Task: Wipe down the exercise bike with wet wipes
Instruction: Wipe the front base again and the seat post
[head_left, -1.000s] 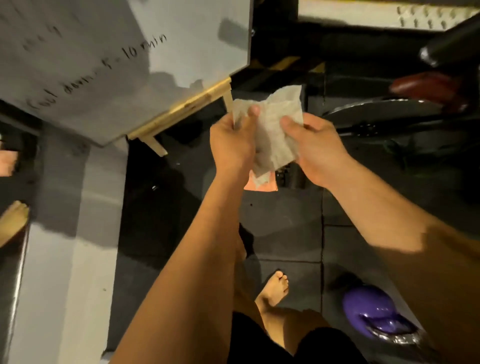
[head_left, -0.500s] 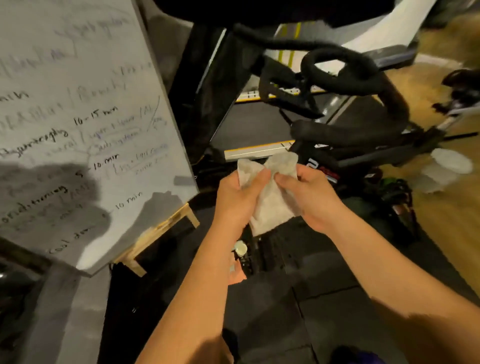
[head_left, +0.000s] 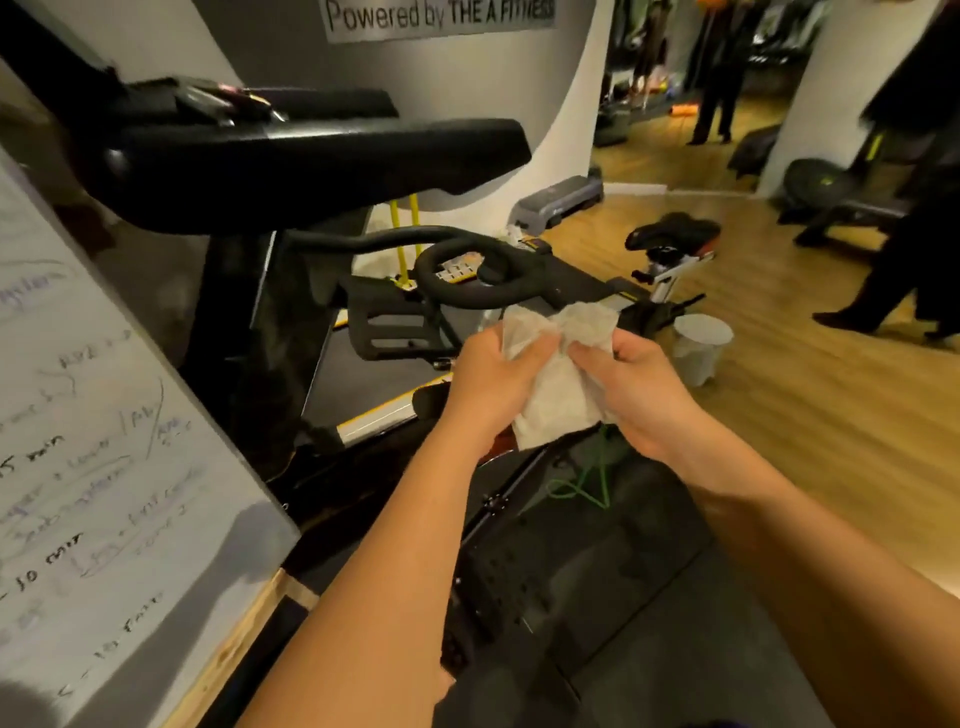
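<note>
Holding: we saw the left hand (head_left: 491, 384) and the right hand (head_left: 641, 395) both pinching one wet wipe (head_left: 558, 374) between them, in front of the exercise bike (head_left: 519, 280).
Left fingers: we noted the thumb pressed onto the wipe's upper left corner, the other fingers curled behind the sheet and closed on it.
Right fingers: we noted the thumb and forefinger clamped on the upper right corner, the remaining fingers folded under the cloth.
Wipe: we found it crumpled at the top edge and hanging loose below the hands, apart from the bike, just below the looped handlebar (head_left: 467, 270).
Change in view: we recorded that, against half a second earlier, the camera had tilted upward; the dark console (head_left: 311, 156) of the machine at left now filled the upper frame, and the wall lettering (head_left: 441, 15) had come into sight.
Change in grip: we saw the hands had stayed on the same two corners, but the top edge was bunched more than before.
Whiteboard (head_left: 104, 441): we saw it had slid toward the left edge, its handwriting partly cut off.
Saddle (head_left: 672, 234): we saw it at right, beyond the hands, above the wooden floor (head_left: 779, 415).
White bin (head_left: 698, 345): we saw it on the floor, just beside the right hand in the picture.
Background: we noted standing people (head_left: 719, 78) at the far end, blurred.
</note>
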